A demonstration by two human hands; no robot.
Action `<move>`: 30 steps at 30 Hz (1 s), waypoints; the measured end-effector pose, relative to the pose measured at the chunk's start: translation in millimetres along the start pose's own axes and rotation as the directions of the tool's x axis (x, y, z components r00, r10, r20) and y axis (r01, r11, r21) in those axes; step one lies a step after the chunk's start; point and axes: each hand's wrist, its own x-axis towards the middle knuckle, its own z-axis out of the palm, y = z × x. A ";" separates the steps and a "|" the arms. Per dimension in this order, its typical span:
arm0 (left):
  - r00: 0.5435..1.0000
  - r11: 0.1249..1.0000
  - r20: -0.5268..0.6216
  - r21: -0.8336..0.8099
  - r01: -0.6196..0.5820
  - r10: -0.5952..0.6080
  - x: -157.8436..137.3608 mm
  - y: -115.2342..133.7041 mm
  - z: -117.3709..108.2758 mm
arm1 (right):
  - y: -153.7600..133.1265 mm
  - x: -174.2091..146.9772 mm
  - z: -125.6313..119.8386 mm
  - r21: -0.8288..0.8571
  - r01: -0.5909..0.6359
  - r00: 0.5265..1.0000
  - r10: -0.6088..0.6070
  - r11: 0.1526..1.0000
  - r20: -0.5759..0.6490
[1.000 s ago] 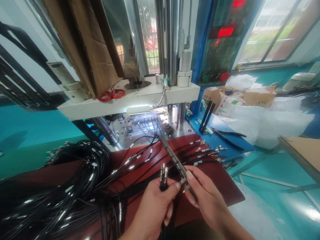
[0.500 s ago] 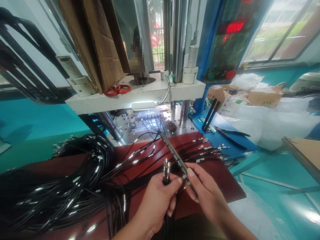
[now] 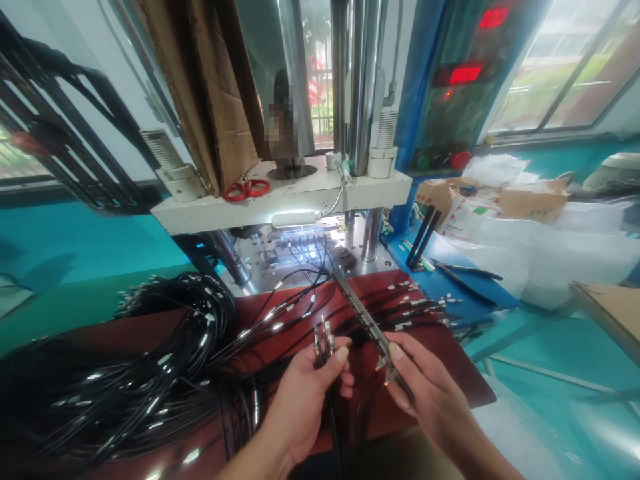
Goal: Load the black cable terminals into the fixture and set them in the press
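My left hand (image 3: 313, 383) is closed around a small bunch of black cables (image 3: 324, 343), whose metal connector ends stick up above the thumb. In my right hand (image 3: 425, 380) is the near end of a long dark slotted bar (image 3: 364, 315), gripped between thumb and fingers. The bar slants away toward the press, and small metal ends show at its side near my right fingers. A gap separates the two hands. Beyond the bar's far end, several cables run into a lit metal mould (image 3: 303, 243) on the press bed.
A large pile of black cables (image 3: 125, 380) covers the left of the red-brown board (image 3: 465, 373). More cable ends (image 3: 415, 303) lie on its right. Red-handled scissors (image 3: 246, 190) rest on the press plate (image 3: 285, 200). Pliers (image 3: 467, 277) lie on the blue surface beside white bags (image 3: 530, 260).
My hands have moved apart: the left slightly left with its cables, the right slightly right with the bar. The camera view has shifted a little.
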 end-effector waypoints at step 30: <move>0.999 0.965 0.020 0.258 0.038 -0.044 9.1 -8.8 13.3 | 0.3 2.6 -2.0 -0.034 -0.054 0.994 0.057 0.998 0.094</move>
